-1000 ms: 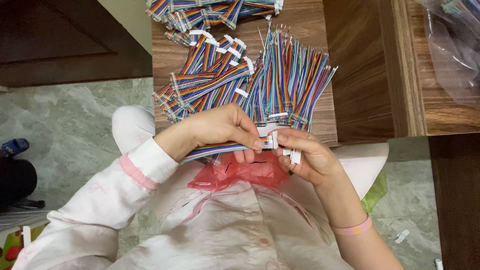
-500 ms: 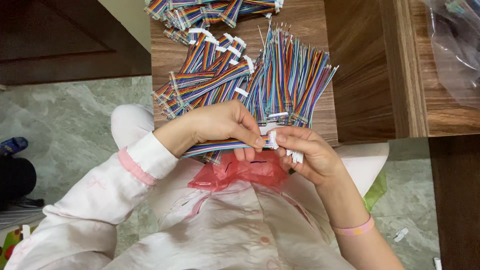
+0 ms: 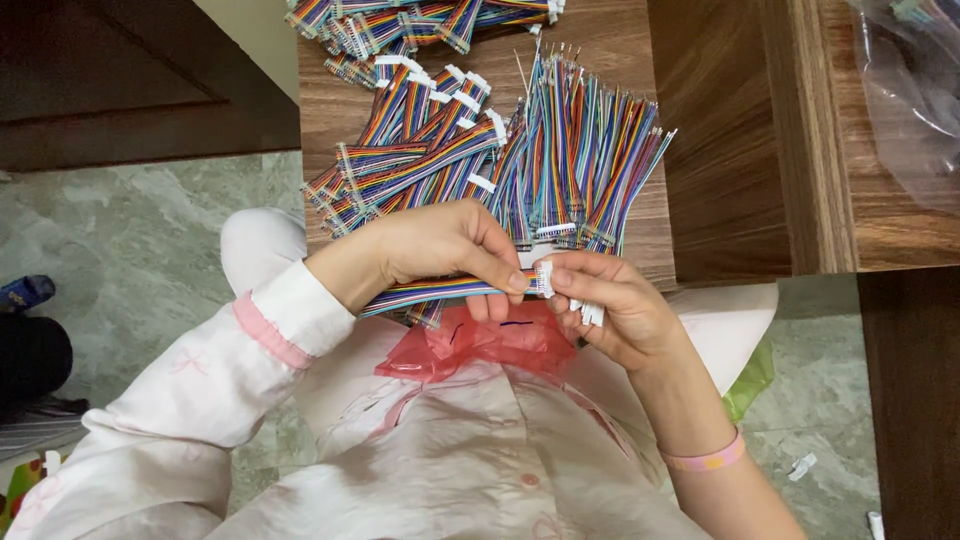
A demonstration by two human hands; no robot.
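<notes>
My left hand (image 3: 440,248) pinches a flat rainbow ribbon cable (image 3: 425,291) near its right end. My right hand (image 3: 608,305) meets it there, its fingertips on a small white connector (image 3: 544,278) at the cable's tip. Several more white connectors (image 3: 590,314) sit in that hand's curled fingers. Both hands hover over my lap, just in front of the wooden table's near edge (image 3: 650,262). A red plastic bag (image 3: 480,343) lies on my lap below the hands.
A fan of loose multicoloured wires (image 3: 585,165) stands on the table behind my hands. Left of it lie ribbon cables with white connectors (image 3: 415,130), more at the far edge (image 3: 420,20). A clear plastic bag (image 3: 915,90) rests at the right. Grey stone floor surrounds me.
The hands have stayed close together at the cable's end; my right fingers shifted slightly on the white connector. Nothing else moved.
</notes>
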